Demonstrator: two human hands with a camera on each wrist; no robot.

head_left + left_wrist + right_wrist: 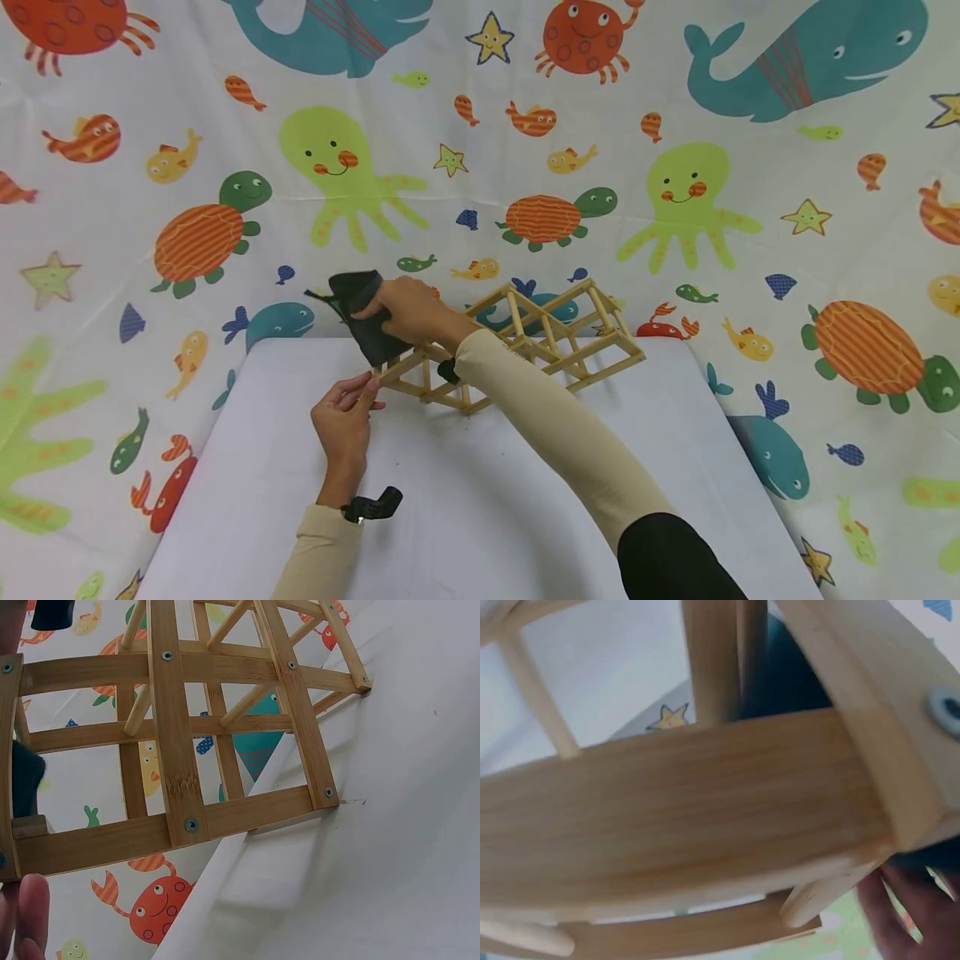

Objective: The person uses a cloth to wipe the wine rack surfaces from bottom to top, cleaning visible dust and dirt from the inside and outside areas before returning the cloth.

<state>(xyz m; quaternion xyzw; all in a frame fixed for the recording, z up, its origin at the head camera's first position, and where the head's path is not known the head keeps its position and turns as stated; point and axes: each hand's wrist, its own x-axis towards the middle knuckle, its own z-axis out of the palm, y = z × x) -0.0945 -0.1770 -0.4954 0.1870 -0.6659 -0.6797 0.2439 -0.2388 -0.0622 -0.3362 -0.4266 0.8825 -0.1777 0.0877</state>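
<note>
A wooden rack (558, 333) of light slats and round dowels, fixed with screws, stands tilted over the white table. At its left end, my left hand (345, 421) pinches a corner between thumb and fingers. In the left wrist view, its fingertips (33, 911) show at the lower corner of the slatted frame (176, 750). My right hand (420, 310) grips a dark cloth (363, 312) that drapes over the rack's left end. The right wrist view has a broad slat (667, 810) close up, with blurred fingers (922, 915) beyond it.
The rack stands on a white-covered table (465, 508). Behind and beside it hangs a white curtain (450, 225) printed with sea animals. A black wrist strap with a camera (375, 504) sits on the left wrist. My right forearm (562, 425) crosses in front of the rack.
</note>
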